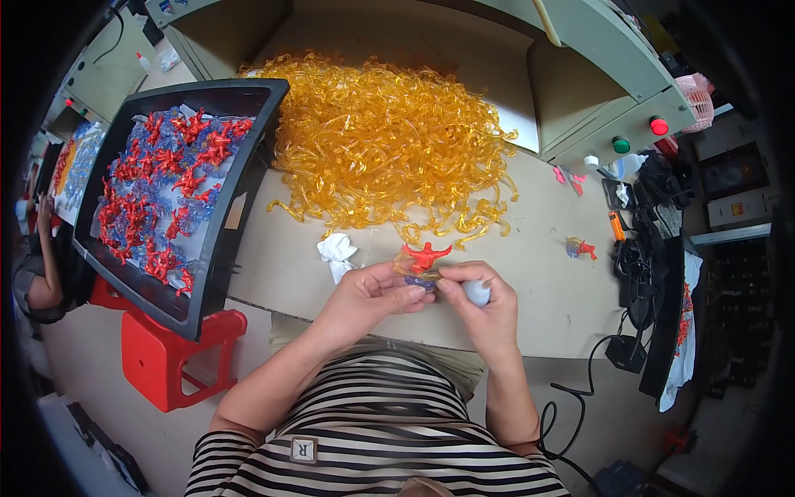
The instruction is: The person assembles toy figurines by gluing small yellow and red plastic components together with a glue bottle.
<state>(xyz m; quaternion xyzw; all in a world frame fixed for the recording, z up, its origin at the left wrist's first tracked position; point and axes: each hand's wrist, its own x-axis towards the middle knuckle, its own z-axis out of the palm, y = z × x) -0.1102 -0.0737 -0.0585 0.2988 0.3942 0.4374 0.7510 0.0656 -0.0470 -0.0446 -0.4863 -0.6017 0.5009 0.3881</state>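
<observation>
A small red figurine [426, 256] with spread arms stands on a translucent blue-purple base [419, 282], in front of my body. My left hand [377, 291] grips it by the base, fingers closed round it. A thin translucent yellow strip [406, 267] lies around the figurine's lower part. My right hand [482, 308] is closed, its thumb and forefinger pinched at the base's right side. Held in that same palm is a pale, rounded bottle-like object [476, 292], mostly covered by the fingers.
Beyond my hands lies a big heap of translucent yellow strips [389, 141]. A black tray [217, 248] of red-and-blue figurines stands left, above a red stool [153, 356]. Crumpled tissue [336, 251], another figurine [582, 248], black cables [633, 282] and a cabinet with buttons [621, 145] surround the worktop.
</observation>
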